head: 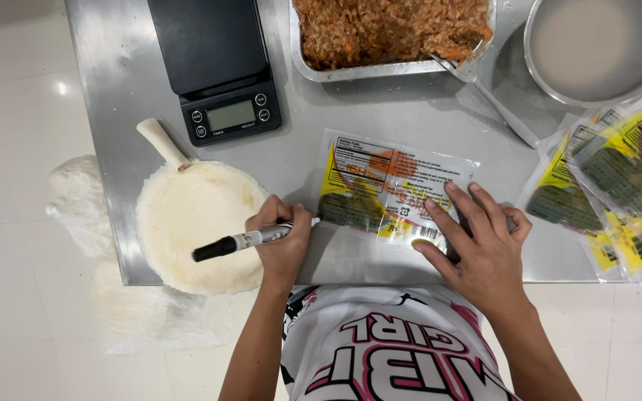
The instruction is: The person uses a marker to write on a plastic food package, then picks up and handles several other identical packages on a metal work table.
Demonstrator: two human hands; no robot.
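Surface: a steel table [113, 89] over pale floor tiles.
Far left: white plastic bags [76, 197] lie on the floor beside the table.
Table edge: a round stack of white wrappers [195, 223].
Behind it: a black digital scale [221, 67].
Left hand [282, 241]: fingers clenched round a black marker [243, 240], its tip at the printed pouch [380, 193].
Right hand [484, 249]: fingers released, spread flat, pressing that pouch onto the table.
Top: a foil tray of minced filling [388, 30], with a spoon [484, 93].
Far right: a metal bowl [600, 48] and more yellow pouches [618, 186].
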